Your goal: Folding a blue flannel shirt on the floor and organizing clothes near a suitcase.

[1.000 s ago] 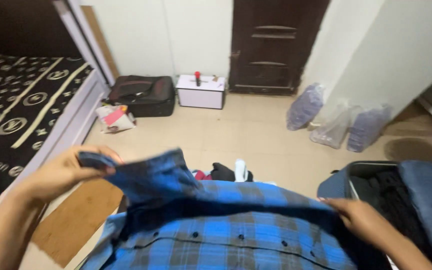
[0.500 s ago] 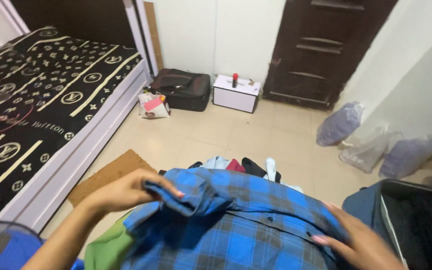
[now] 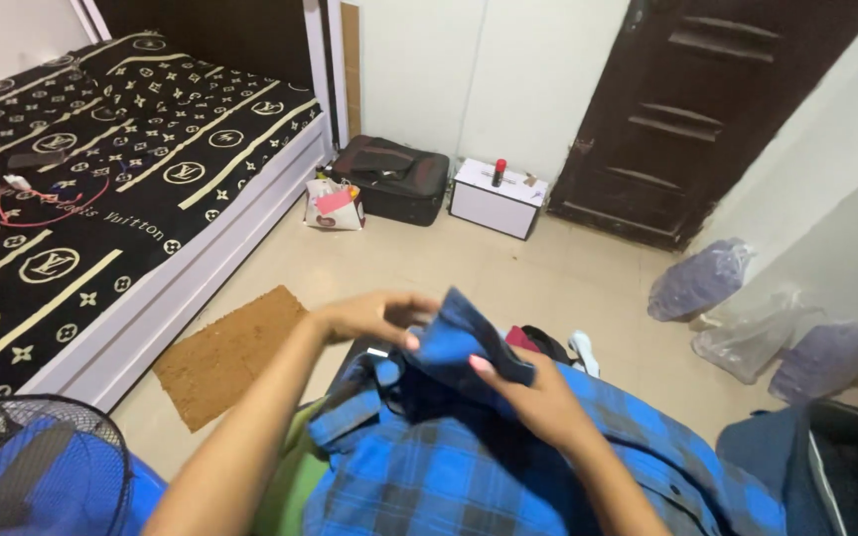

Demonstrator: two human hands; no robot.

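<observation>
A blue and black plaid shirt [image 3: 469, 467] lies spread low in the middle of the view. My left hand [image 3: 369, 316] pinches a folded-up part of it, a sleeve or corner, from the left. My right hand [image 3: 533, 392] grips the same raised piece from the right, fingers over the cloth. The two hands are close together above the shirt. A green cloth [image 3: 285, 486] shows under the shirt's left edge.
A bed with a black patterned cover [image 3: 71, 208] runs along the left. A brown mat [image 3: 225, 352] lies on the tiled floor. A black bag [image 3: 394, 179], a white box [image 3: 499, 199], plastic bags [image 3: 702, 283], a fan guard [image 3: 32, 467] and an open suitcase [image 3: 836, 467] stand around.
My right hand moved left from the shirt's right side to the raised fold, meeting my left hand. The view swung left, showing more of the bed.
</observation>
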